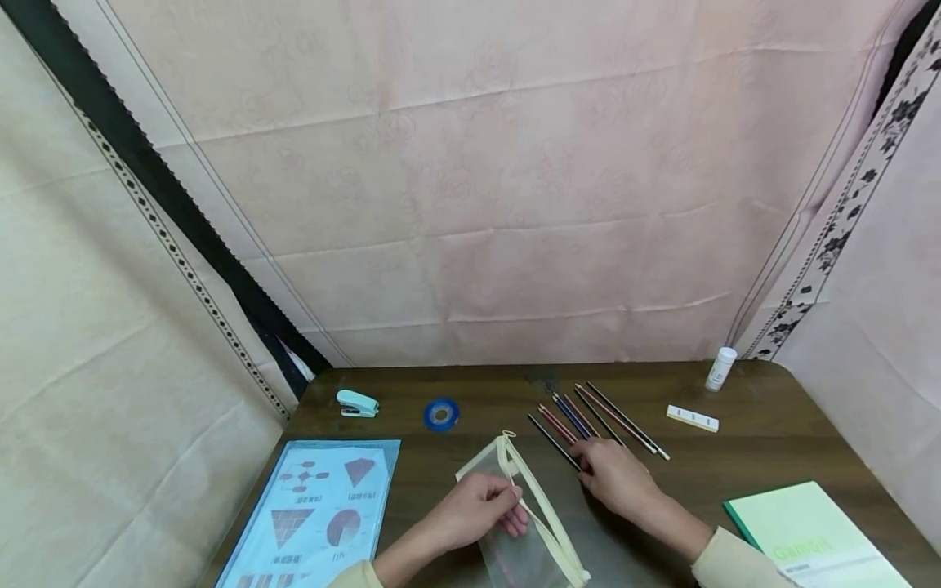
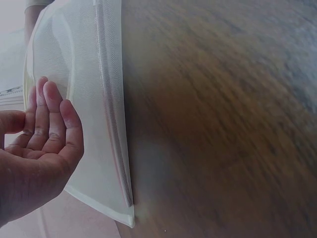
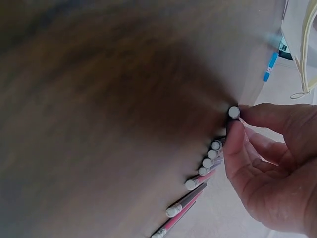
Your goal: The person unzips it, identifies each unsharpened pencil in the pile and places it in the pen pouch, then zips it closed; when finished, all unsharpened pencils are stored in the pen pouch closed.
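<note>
My left hand (image 1: 481,510) pinches the opening edge of a pale mesh zipper pouch (image 1: 525,555), holding it upright over the table. A thin reddish pencil (image 2: 110,111) shows through the mesh in the left wrist view. To the right, my right hand (image 1: 613,474) pinches the end of a dark pencil (image 1: 553,442) between thumb and fingertips; its white end (image 3: 234,112) shows in the right wrist view. Several more pencils (image 1: 613,412), dark, pink and blue, lie slanted side by side just beyond that hand.
A light-blue stapler (image 1: 358,403) and a blue tape roll (image 1: 441,415) lie at the back left. A blue printed folder (image 1: 316,506) is front left. At right are a white eraser-like bar (image 1: 693,418), a glue stick (image 1: 720,369) and a green notebook (image 1: 816,535). Cloth curtains (image 1: 515,204) enclose the table.
</note>
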Motion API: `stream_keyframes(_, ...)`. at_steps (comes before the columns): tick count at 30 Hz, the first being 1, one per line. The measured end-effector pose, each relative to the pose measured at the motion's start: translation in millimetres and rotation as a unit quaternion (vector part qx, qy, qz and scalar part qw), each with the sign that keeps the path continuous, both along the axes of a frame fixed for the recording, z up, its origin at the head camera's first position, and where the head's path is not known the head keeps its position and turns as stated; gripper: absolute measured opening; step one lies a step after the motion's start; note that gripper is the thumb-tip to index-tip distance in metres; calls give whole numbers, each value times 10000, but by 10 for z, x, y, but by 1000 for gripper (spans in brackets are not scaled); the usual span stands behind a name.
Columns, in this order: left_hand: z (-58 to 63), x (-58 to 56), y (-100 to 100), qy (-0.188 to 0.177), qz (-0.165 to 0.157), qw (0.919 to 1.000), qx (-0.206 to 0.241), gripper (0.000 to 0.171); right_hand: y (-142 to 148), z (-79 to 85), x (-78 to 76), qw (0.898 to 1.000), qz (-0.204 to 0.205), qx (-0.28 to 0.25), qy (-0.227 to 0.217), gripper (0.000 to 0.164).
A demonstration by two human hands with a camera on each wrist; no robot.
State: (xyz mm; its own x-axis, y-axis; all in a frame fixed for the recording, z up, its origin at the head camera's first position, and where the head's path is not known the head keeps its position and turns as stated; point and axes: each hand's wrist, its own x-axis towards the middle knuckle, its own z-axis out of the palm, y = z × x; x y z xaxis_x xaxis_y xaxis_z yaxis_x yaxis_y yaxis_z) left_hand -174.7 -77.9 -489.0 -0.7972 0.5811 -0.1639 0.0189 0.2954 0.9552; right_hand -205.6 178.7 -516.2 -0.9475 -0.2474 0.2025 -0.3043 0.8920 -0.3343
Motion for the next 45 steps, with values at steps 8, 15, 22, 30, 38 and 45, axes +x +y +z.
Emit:
stream_keyframes(8,-8,32,-18,-34,46,10000,-54,37,-28,-64,3,9996,180,53,234,21)
stream_keyframes(15,9,7,-11,-27,-2,10000,-27,37,0,-70,3,9995,115,96,265,22)
stream_keyframes(22,0,24,-23,48,69,10000,-49,36,-19,-58,30,9993,110,48,354,24)
stream_keyframes(30,6,20,-62,115,31,9999,-1,41,-44,55,85,9969,-47,-583,528,29)
stream_keyframes(38,24,3,-58,112,-21,9999,12,38,-62,299,230,9768,-79,-2107,-365,33)
stream_keyframes(45,22,4,-43,110,-25,9999,57,37,-154,441,429,9317,444,-3327,-1391,35)
